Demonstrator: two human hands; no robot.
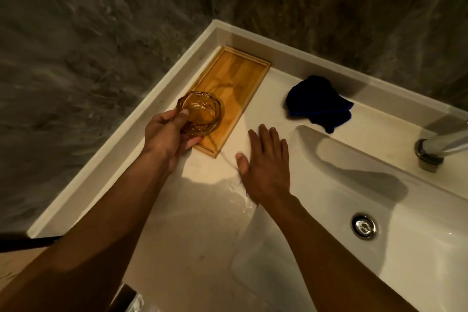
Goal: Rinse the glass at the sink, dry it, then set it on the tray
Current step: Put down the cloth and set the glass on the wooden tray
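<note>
Amber faceted glass [200, 112] (upright, mouth up) at the wooden tray's [235, 76] near end.

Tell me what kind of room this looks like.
Most likely a bathroom, at a vanity: a white moulded sink with a chrome drain, a metal faucet at the right edge, and dark stone-look walls.

White counter [197, 235] bears tray [235, 71], cloth [316, 104]
</note>
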